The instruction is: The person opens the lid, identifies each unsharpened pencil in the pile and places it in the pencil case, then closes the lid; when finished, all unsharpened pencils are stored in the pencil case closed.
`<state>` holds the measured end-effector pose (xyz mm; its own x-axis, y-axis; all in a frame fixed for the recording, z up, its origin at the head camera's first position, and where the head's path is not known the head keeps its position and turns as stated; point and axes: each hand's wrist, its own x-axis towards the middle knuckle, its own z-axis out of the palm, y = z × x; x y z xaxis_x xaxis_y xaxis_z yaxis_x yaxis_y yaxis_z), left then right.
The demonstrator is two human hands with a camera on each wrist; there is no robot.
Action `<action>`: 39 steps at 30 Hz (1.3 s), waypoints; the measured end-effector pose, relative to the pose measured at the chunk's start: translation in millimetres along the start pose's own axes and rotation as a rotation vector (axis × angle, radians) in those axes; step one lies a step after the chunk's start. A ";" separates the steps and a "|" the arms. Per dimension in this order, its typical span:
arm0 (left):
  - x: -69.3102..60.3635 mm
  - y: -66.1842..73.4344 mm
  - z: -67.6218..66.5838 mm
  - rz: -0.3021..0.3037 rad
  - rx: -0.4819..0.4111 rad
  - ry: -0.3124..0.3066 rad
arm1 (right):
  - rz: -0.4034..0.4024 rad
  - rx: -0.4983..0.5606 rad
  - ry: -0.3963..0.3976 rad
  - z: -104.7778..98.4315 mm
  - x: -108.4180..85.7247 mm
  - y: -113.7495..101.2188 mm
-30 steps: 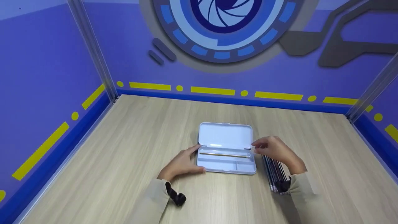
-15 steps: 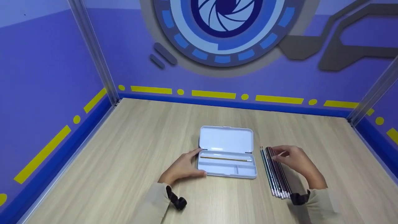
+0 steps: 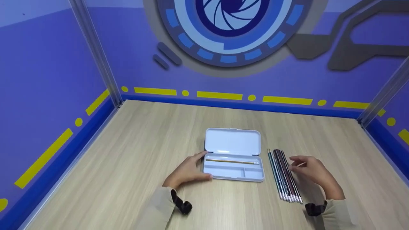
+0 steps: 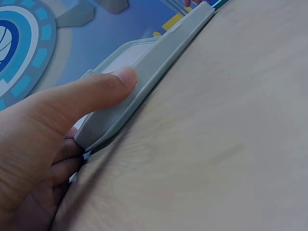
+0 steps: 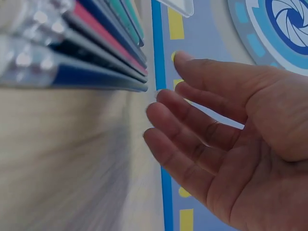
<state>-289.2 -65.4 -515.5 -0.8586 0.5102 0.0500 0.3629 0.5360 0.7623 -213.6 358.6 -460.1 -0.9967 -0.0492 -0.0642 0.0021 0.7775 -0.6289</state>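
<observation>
A white pencil case (image 3: pixel 232 132) lies on the table with its lid up. One yellowish pencil (image 3: pixel 231 161) lies in its long rear compartment. My left hand (image 3: pixel 188 172) holds the case's left end, the thumb (image 4: pixel 103 89) against the front wall and the other fingers round the side. To the right of the case lies a row of several pencils (image 3: pixel 282 174), their eraser ends toward me. My right hand (image 3: pixel 314 171) hovers just right of the row, fingers loosely bent, nothing between them. In the right wrist view a gap shows between the fingertips and the pencils (image 5: pixel 101 74).
The light wood table (image 3: pixel 153 134) carries the case and the pencils. A blue back wall (image 3: pixel 223 103) with yellow marks closes the far side, and another blue wall (image 3: pixel 48 95) rises at the left. Black straps (image 3: pixel 182 204) with small devices sit on the wrists.
My right hand has moved from the case's right edge, over the pencils, to their right side, still holding nothing. My left hand stays on the case.
</observation>
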 end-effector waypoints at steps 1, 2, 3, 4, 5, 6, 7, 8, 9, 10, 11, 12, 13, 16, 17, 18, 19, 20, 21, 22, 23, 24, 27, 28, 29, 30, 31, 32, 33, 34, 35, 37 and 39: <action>-0.3 0.0 0.6 -0.003 -0.001 -0.001 | 0.018 0.002 -0.021 -0.3 -0.4 2.4; -0.6 -0.2 1.3 -0.004 -0.003 -0.002 | 0.037 0.008 -0.040 -0.4 -0.6 4.4; -0.9 -0.4 1.8 -0.003 -0.007 -0.003 | 0.052 0.016 -0.060 -0.5 -0.6 6.5; -1.1 -0.6 2.1 -0.003 -0.010 -0.003 | 0.067 0.023 -0.077 -0.5 -0.5 8.4; -1.4 -0.9 2.3 -0.003 -0.014 -0.004 | 0.073 0.027 -0.094 -0.6 -0.3 9.9; -1.7 -1.1 2.4 -0.005 -0.016 -0.005 | 0.079 0.032 -0.107 -0.6 -0.1 11.0; -1.9 -1.2 2.3 -0.005 -0.019 -0.005 | 0.084 0.040 -0.112 -0.2 0.4 11.7; -2.1 -1.3 2.0 -0.004 -0.021 -0.005 | 0.083 0.048 -0.115 0.4 0.7 12.2; -2.3 -1.4 1.8 -0.002 -0.025 -0.004 | 0.081 0.051 -0.118 0.8 1.0 12.6; -2.5 -1.6 1.5 -0.003 -0.029 -0.005 | 0.081 0.053 -0.118 1.5 1.3 12.8; -2.8 -1.8 1.2 -0.005 -0.031 -0.006 | 0.076 0.054 -0.119 2.2 1.5 12.9; -2.8 -2.0 0.9 -0.006 -0.032 -0.008 | 0.077 0.056 -0.119 3.0 1.6 13.0; -2.9 -2.4 0.8 -0.006 -0.031 -0.009 | 0.078 0.059 -0.119 3.9 1.8 13.2; -2.7 -3.3 1.0 -0.008 -0.035 -0.008 | 0.075 0.064 -0.120 5.3 2.1 13.8; -2.6 -3.6 1.2 -0.007 -0.033 -0.007 | 0.069 0.064 -0.121 5.5 2.2 14.1; -2.3 -3.8 1.4 -0.005 -0.032 -0.006 | 0.068 0.062 -0.120 5.5 2.3 14.4; -2.2 -4.0 1.6 -0.004 -0.032 -0.005 | 0.066 0.059 -0.119 5.4 2.3 14.6; -1.9 -4.0 1.8 0.002 -0.029 -0.004 | 0.068 0.059 -0.117 5.5 2.1 14.7; -1.5 -4.1 1.9 0.009 -0.027 -0.002 | 0.067 0.057 -0.115 5.5 1.8 14.8; -1.1 -4.1 2.0 0.015 -0.024 -0.001 | 0.066 0.059 -0.115 5.6 1.5 15.0; -0.6 -4.1 2.0 0.022 -0.022 0.000 | 0.064 0.059 -0.115 5.4 1.1 15.1; -0.3 -4.1 1.8 0.031 -0.020 0.003 | 0.070 0.065 -0.113 5.4 0.7 14.9; 0.9 -3.9 1.6 0.042 -0.016 0.011 | 0.088 0.069 -0.104 5.1 -0.3 14.5; 1.2 -3.9 1.6 0.042 -0.016 0.011 | 0.095 0.068 -0.100 4.8 -0.4 14.4; 1.4 -3.8 1.4 0.045 -0.016 0.012 | 0.103 0.064 -0.096 4.6 -0.5 14.2; 1.4 -3.9 1.4 0.047 -0.015 0.012 | 0.116 0.059 -0.089 4.5 -0.7 13.8; 1.8 -3.8 1.5 0.043 -0.014 0.010 | 0.121 0.053 -0.086 4.2 -0.9 13.7; 1.9 -3.5 1.4 0.042 -0.016 0.009 | 0.129 0.046 -0.083 3.9 -1.1 13.5; 2.1 -3.5 1.5 0.041 -0.016 0.007 | 0.136 0.042 -0.081 3.5 -1.1 13.3; 2.1 -3.2 1.5 0.037 -0.016 0.006 | 0.142 0.045 -0.079 3.4 -1.4 12.8; 2.0 -3.0 1.5 0.033 -0.016 0.005 | 0.145 0.048 -0.078 3.2 -1.8 12.2; 2.4 -2.5 1.5 0.023 -0.017 0.002 | 0.150 0.054 -0.074 3.2 -2.3 10.9; 2.5 -2.1 1.4 0.022 -0.021 0.000 | 0.158 0.064 -0.072 3.9 -2.5 9.7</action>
<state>-291.6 -64.3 -517.9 -0.8505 0.5216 0.0674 0.3743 0.5102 0.7743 -210.7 363.8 -469.1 -0.9752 0.0240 -0.2201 0.1660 0.7375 -0.6547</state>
